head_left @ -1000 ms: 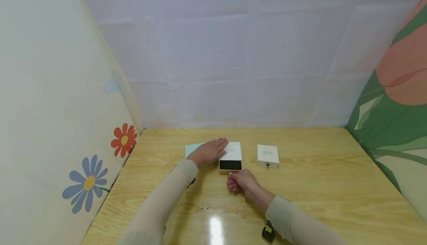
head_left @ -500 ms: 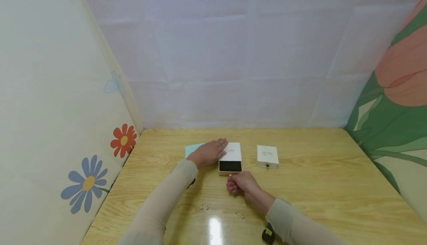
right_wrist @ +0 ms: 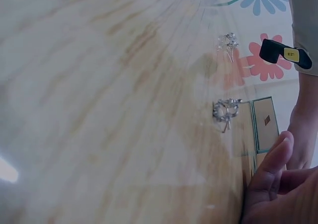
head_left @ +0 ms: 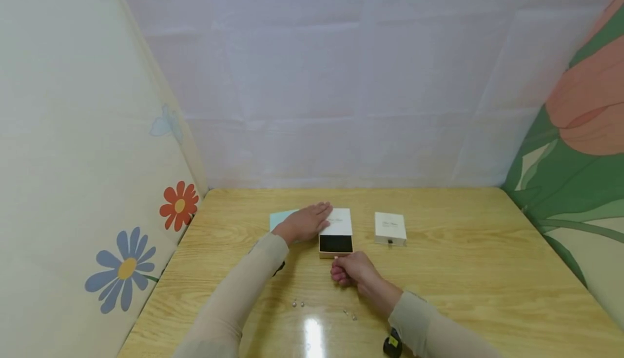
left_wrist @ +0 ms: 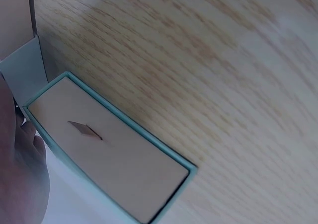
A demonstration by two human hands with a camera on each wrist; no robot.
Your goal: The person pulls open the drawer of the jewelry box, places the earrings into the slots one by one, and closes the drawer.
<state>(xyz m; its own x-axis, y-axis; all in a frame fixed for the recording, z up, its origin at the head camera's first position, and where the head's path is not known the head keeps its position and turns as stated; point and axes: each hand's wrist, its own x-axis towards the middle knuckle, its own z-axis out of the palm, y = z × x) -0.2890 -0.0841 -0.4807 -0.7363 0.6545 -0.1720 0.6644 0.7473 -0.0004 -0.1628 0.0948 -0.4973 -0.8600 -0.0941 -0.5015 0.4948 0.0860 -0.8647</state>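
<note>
In the head view my left hand (head_left: 306,222) lies with straight fingers across the left part of a white jewelry box (head_left: 340,220). Its wrist passes over a turquoise box (head_left: 281,217). The white box's drawer (head_left: 336,243) is partly out toward me and shows a black lining. My right hand (head_left: 355,269) has its fingers curled at the drawer front, pinching its small pull tab. The left wrist view shows the turquoise box's beige drawer front (left_wrist: 109,144) with a folded tab, beside the left hand (left_wrist: 22,169). The right thumb (right_wrist: 278,154) shows in the right wrist view.
A smaller white box (head_left: 390,227) with a dark tab stands to the right. Two pairs of small earrings lie nearer me on the wooden table (head_left: 463,271), a left pair (head_left: 294,304) and a right pair (head_left: 354,317). Patterned cloths stand on both sides.
The drawer has slid slightly farther out toward me, the right hand moving back with it. My left hand stays in place on the box.
</note>
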